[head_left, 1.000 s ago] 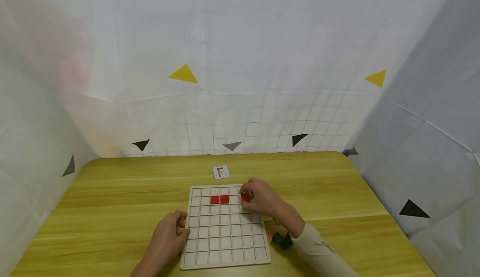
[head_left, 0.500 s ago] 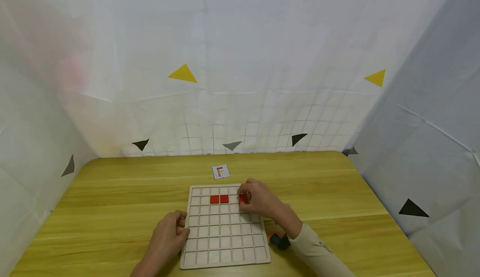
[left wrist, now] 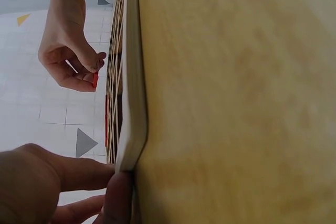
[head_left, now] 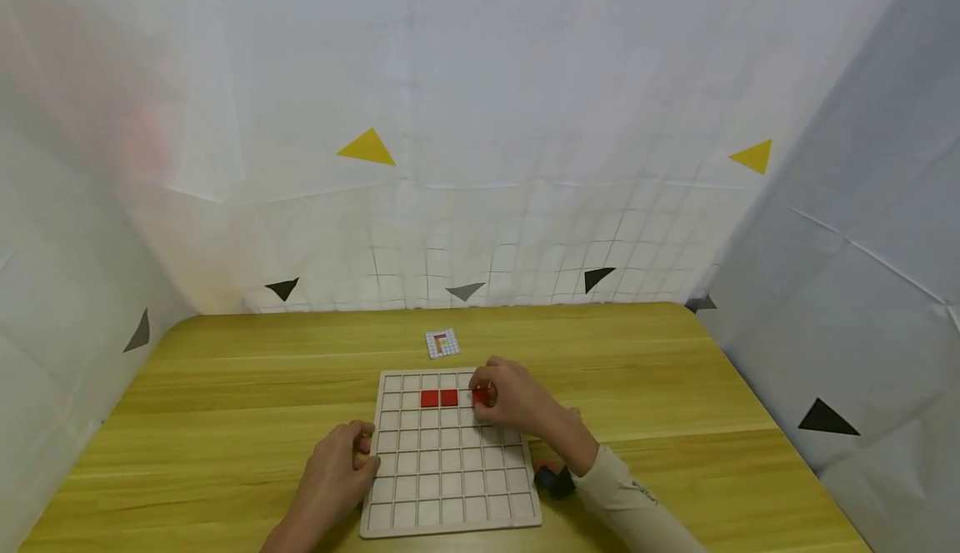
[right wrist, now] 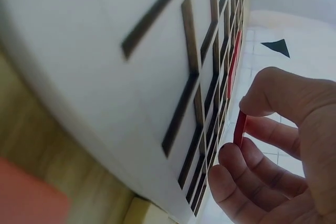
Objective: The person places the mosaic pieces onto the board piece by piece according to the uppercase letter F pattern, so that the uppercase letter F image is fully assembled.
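Observation:
My right hand pinches a red square tile between thumb and fingertips, above the upper right of a pale wooden grid board. In the right wrist view the tile is held on edge, a little apart from the board. Two red tiles lie side by side in the board's second row from the far edge. My left hand is at the board's left side; in the left wrist view its thumb and a finger grip the board's edge.
A small card with a coloured grid pattern lies beyond the board. Beside the board's right edge, partly under the right forearm, is a dark object with orange pieces near it. White sheets enclose the yellow wooden table.
My right hand has shifted slightly left with the red tile, nearer to the two tiles on the board. The left hand and the board have stayed in place.

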`<state>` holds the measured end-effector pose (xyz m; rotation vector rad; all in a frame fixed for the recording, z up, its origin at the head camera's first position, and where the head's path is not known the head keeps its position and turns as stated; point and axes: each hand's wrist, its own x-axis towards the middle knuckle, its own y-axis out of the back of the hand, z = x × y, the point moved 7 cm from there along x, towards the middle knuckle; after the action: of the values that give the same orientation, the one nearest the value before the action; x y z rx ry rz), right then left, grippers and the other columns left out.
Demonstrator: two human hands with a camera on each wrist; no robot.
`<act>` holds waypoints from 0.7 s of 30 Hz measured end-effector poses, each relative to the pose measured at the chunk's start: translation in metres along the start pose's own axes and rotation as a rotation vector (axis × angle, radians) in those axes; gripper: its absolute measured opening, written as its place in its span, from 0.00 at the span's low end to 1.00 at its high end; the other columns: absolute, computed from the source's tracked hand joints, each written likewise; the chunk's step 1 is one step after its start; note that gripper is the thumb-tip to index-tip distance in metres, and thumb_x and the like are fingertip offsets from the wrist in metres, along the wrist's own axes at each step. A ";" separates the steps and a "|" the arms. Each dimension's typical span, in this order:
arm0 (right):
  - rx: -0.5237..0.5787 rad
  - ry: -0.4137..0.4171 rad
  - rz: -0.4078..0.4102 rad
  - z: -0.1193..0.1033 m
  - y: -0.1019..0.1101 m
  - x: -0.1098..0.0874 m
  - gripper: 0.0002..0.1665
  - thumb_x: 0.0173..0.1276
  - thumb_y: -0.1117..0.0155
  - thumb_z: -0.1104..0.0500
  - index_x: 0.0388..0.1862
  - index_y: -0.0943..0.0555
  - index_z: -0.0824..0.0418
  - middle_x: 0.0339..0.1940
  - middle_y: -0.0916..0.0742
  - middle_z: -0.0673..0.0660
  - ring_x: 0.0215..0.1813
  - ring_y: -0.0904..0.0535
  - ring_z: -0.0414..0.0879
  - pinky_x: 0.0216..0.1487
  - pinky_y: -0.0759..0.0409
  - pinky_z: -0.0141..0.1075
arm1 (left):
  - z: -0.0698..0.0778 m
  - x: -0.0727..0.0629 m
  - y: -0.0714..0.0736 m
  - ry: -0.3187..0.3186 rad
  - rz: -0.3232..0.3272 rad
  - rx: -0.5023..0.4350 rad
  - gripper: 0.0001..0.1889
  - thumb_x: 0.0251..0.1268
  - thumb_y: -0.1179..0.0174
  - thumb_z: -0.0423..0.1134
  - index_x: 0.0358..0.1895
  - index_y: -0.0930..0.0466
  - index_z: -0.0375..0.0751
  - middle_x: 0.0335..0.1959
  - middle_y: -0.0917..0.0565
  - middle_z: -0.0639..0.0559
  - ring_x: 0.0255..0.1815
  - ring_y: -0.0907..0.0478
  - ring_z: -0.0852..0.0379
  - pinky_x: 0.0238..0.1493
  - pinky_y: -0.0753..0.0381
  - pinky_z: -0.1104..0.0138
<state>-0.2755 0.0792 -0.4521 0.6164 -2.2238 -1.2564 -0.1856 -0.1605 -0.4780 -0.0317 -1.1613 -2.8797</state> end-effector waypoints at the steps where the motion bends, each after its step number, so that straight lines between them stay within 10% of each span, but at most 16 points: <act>1: 0.002 -0.003 -0.001 0.000 0.000 0.000 0.10 0.57 0.28 0.60 0.39 0.15 0.57 0.34 0.21 0.49 0.34 0.28 0.41 0.34 0.26 0.32 | 0.000 0.000 0.000 -0.001 -0.001 -0.001 0.18 0.54 0.31 0.27 0.51 0.20 0.30 0.34 0.23 0.51 0.30 0.27 0.59 0.30 0.25 0.66; 21: 0.012 0.008 0.004 -0.003 -0.004 0.008 0.11 0.56 0.28 0.62 0.40 0.15 0.59 0.33 0.21 0.51 0.33 0.26 0.42 0.33 0.25 0.32 | -0.001 0.001 0.000 -0.005 -0.005 -0.007 0.19 0.54 0.31 0.27 0.51 0.20 0.30 0.34 0.23 0.52 0.30 0.26 0.59 0.30 0.25 0.66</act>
<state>-0.2795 0.0704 -0.4525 0.6206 -2.2266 -1.2375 -0.1863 -0.1609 -0.4789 -0.0368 -1.1531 -2.8896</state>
